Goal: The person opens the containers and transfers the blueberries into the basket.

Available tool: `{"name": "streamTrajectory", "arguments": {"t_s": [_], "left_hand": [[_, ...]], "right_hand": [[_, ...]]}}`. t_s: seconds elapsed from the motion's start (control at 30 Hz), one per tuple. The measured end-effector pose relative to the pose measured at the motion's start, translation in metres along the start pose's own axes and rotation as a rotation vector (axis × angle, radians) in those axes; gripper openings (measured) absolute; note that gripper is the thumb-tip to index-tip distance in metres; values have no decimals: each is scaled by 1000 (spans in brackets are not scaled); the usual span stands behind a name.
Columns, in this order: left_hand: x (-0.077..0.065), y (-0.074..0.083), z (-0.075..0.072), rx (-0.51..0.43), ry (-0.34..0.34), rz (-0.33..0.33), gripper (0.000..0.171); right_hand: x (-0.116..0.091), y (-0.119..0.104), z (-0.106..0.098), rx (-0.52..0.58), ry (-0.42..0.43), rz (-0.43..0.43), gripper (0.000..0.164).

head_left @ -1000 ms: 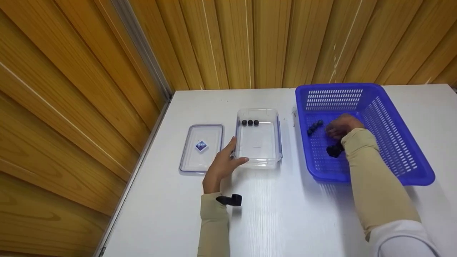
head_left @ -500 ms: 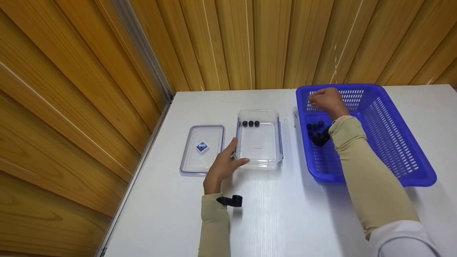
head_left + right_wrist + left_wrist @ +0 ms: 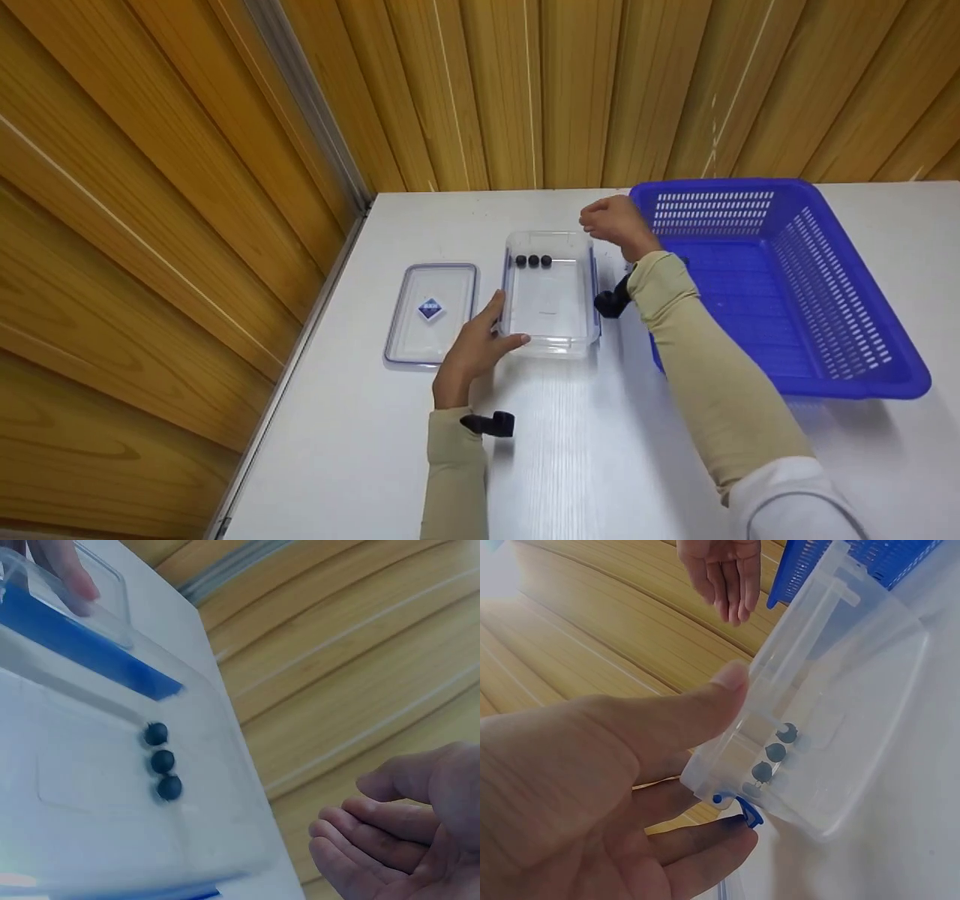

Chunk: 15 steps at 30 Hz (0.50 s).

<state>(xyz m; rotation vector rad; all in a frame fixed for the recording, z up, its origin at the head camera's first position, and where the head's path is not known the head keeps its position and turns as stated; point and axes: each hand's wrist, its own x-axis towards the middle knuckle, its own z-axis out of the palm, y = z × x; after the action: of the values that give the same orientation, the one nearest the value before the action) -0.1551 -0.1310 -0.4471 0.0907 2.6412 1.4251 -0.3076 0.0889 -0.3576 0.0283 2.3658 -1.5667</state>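
A clear plastic food container (image 3: 551, 346) stands on the white table with a row of three blueberries (image 3: 533, 261) at its far end. My left hand (image 3: 474, 351) holds its near left corner, thumb at the near rim and fingers along the side by a blue latch (image 3: 748, 813). Beyond the container's far right corner, my right hand (image 3: 616, 222) hovers above table height. Its fingers (image 3: 367, 840) are bent inward with the thumb close to them; whether something small is tucked inside I cannot tell.
A blue perforated basket (image 3: 750, 300) stands to the right, its left part hidden behind the right forearm. The container's lid (image 3: 411, 341) lies flat on the left, near the left hand. Wood-panelled walls (image 3: 570, 97) border the table behind and at left.
My right hand has risen out of the blue basket, away from the blueberries there, and moved left to the container's far right corner. My left hand has kept its place.
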Motion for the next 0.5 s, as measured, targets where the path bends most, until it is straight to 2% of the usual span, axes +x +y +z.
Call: {"name": "streamTrajectory", "arguments": {"t_s": [0.1, 0.33, 0.47, 0.5], "left_hand": [[2, -1, 0, 23, 6, 2, 87], [3, -2, 0, 58, 18, 25, 87], [3, -4, 1, 62, 24, 45, 87], [3, -4, 1, 60, 24, 48, 86]], "right_hand": [[7, 4, 19, 18, -25, 2, 37], [15, 15, 54, -31, -92, -28, 38], [20, 22, 71, 4, -115, 0, 34], [35, 35, 75, 64, -138, -36, 30]]}}
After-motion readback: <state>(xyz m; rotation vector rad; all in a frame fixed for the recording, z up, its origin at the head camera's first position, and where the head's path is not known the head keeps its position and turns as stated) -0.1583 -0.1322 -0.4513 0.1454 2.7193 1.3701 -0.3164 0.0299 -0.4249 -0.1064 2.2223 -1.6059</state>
